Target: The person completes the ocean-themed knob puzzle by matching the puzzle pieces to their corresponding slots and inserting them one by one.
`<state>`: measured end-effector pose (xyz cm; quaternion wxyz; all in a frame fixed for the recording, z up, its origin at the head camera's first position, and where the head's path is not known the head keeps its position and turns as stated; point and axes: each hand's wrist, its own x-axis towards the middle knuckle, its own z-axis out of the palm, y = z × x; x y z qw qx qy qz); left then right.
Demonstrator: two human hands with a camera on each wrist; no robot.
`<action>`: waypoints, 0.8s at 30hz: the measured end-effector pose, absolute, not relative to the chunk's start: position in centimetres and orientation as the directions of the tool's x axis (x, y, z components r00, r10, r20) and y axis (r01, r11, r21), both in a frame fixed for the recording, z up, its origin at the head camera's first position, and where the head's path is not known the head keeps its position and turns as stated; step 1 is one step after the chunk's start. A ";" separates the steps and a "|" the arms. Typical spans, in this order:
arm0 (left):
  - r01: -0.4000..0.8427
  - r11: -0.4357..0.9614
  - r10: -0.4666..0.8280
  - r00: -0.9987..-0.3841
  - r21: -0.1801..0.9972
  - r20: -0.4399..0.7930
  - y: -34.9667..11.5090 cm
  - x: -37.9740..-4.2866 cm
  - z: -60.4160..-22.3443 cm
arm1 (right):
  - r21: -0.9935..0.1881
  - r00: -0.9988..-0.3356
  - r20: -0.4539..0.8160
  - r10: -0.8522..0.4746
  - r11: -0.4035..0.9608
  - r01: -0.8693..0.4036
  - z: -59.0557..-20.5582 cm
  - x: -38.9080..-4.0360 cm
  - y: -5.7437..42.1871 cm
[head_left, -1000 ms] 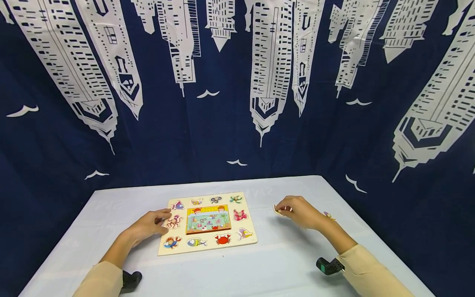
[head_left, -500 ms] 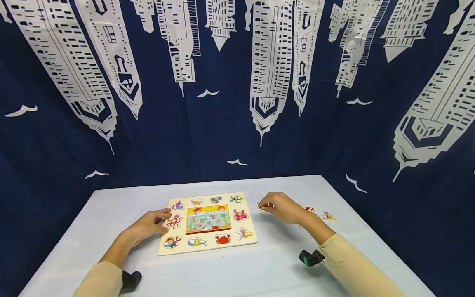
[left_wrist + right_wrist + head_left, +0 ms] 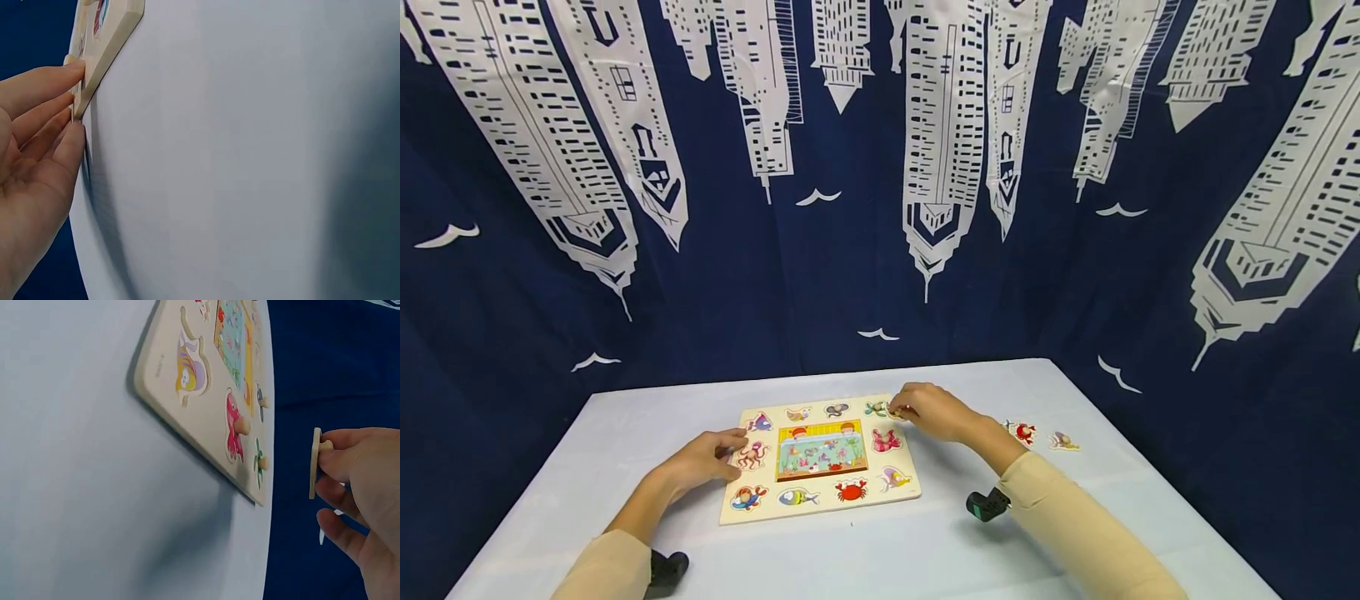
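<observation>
Left hand (image 3: 698, 462) at a pale wooden puzzle board (image 3: 824, 503), right hand (image 3: 934, 410) pinching a small flat wooden piece (image 3: 314, 465)

On the left, a black device (image 3: 666, 571) sits under the beige left sleeve (image 3: 606, 565). The left hand's fingers are parted and only slightly bent, their tips touching the board's left edge without gripping it. The board lies flat on the white cloth-covered table (image 3: 790, 567), animal pictures round its border and a brightly coloured aquarium picture (image 3: 822, 450) in its middle. At its near right corner, a yellow-and-purple fish picture (image 3: 190, 372) shows inside a recess.

By the far right corner, the right hand's thumb and index finger are closed on the piece's round knob, the other fingers loosely bent; the piece is raised, apart from the board. Farther right, partly behind the right forearm, lie a red crab piece (image 3: 1024, 432) and, beyond it, a yellow-and-purple piece (image 3: 1063, 442).
</observation>
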<state>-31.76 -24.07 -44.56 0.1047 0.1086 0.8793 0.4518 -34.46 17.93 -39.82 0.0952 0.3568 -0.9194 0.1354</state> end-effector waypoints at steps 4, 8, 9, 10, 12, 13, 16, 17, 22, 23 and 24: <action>0.085 0.555 0.289 -0.953 0.828 -0.096 -24.1 -31.6 -44.6 | -0.097 -0.714 0.277 -0.643 0.721 -0.686 -40.0 -35.3 16.1; 0.094 0.556 0.289 -0.953 0.826 -0.087 -24.1 -31.7 -44.6 | 0.015 -0.678 0.282 -0.679 0.710 -0.704 -39.8 -36.1 14.3; 0.100 0.560 0.290 -0.953 0.823 -0.082 -24.0 -31.7 -44.5 | 0.045 -0.668 0.280 -0.689 0.705 -0.708 -39.8 -36.3 13.8; 0.097 0.560 0.282 -0.956 0.823 -0.079 -24.1 -31.7 -44.6 | 0.067 -0.659 0.278 -0.699 0.698 -0.713 -39.8 -36.5 13.4; 0.104 0.568 0.279 -0.957 0.817 -0.073 -24.0 -31.8 -44.7 | 0.100 -0.645 0.271 -0.714 0.687 -0.719 -40.0 -37.0 12.5; 0.105 0.571 0.278 -0.958 0.814 -0.071 -24.0 -31.7 -44.7 | 0.110 -0.640 0.268 -0.720 0.683 -0.722 -40.1 -37.4 12.1; 0.090 0.567 0.267 -0.960 0.819 -0.080 -23.8 -31.7 -44.9 | 0.118 -0.641 0.242 -0.728 0.678 -0.725 -40.5 -38.1 10.9; 0.085 0.565 0.264 -0.961 0.821 -0.083 -23.8 -31.7 -44.9 | 0.120 -0.644 0.233 -0.729 0.679 -0.724 -40.6 -38.3 10.5; 0.088 0.566 0.263 -0.962 0.820 -0.079 -23.8 -31.9 -44.9 | 0.143 -0.656 0.199 -0.728 0.684 -0.716 -40.8 -39.3 8.5; 0.089 0.569 0.259 -0.963 0.818 -0.076 -23.8 -31.9 -44.9 | 0.146 -0.662 0.198 -0.723 0.689 -0.710 -40.8 -39.5 8.1; 0.088 0.572 0.255 -0.964 0.816 -0.074 -23.9 -31.9 -44.8 | 0.145 -0.669 0.195 -0.718 0.695 -0.704 -40.9 -39.7 7.7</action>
